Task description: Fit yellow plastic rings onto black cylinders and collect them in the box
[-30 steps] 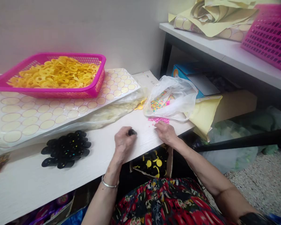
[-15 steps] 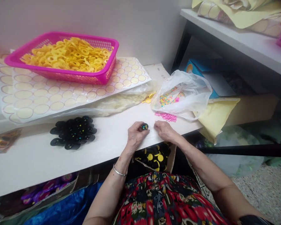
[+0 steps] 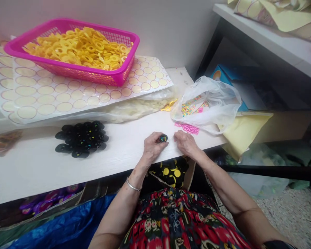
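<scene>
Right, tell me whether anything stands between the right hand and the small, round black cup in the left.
Nothing visible stands between the right hand and the small, round black cup; only a narrow gap separates them. The left hand has its thumb on the near side.

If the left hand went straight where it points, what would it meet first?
The left hand would probably meet the pink bits or plastic bag; height and depth are unclear.

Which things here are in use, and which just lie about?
In use:
- left hand, holding black cup
- right hand
- pink beads
- black cups

Apparently lying about:
- pink basket
- sticker sheets
- blue box
</scene>
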Tool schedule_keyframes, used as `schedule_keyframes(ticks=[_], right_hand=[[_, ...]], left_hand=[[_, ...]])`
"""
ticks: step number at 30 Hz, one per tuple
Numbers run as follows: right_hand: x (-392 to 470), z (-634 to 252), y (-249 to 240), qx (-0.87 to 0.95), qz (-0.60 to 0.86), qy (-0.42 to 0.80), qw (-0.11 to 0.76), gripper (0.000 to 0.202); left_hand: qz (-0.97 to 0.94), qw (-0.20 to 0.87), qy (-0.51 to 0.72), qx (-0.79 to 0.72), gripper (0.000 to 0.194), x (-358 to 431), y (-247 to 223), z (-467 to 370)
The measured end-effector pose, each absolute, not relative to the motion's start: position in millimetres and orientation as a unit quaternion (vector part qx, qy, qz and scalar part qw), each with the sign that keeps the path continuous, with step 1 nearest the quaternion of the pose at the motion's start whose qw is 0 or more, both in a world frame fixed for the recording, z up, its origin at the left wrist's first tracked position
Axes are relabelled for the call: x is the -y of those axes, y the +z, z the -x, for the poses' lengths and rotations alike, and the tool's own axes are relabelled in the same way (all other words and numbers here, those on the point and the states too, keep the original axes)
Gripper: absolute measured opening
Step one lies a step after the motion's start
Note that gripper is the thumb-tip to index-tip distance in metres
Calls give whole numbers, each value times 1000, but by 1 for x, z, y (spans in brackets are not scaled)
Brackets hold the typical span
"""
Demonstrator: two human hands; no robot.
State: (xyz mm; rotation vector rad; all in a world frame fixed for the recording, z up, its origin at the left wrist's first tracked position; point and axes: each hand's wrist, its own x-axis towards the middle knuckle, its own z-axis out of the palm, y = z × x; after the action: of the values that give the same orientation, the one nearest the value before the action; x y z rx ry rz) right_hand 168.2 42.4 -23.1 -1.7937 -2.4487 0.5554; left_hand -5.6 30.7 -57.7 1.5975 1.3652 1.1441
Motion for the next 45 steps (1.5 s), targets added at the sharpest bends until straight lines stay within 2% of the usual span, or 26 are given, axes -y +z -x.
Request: schedule_keyframes(ticks=[4,8,14,16,25,30,34,41,45], right_hand=[[-39,-175,-31,788,565,218,112,18],[-31,-171,-32,790,564,197,136,15],[-35,-152,-20,767,505,238,315,13],[-40,-146,-17,787,480,242,303,14],[-45,-132,-5,857,485,135,113,19],[-44,-127,-2,884,448,105,88,20],[-46,-131,-4,866,459,161,116,19],[-45,-140,-20,750,469,304,354,13],[-43,-140,-23,761,465,302,337,14]], left_hand=[[-618,364,444,-537,34,-31,-59,6],[-619,361,434,-546,29,-31,-61,6],[-623,363,432,-541,17,-30,-60,5],[-628,366,425,-539,15,-30,-58,5],[-647,363,407,-534,15,-30,-50,7],[-641,367,409,-535,9,-29,-48,7],[-648,365,406,-531,13,-29,-47,6],[-654,361,400,-530,10,-29,-47,6],[-651,365,399,-533,11,-29,-47,6]])
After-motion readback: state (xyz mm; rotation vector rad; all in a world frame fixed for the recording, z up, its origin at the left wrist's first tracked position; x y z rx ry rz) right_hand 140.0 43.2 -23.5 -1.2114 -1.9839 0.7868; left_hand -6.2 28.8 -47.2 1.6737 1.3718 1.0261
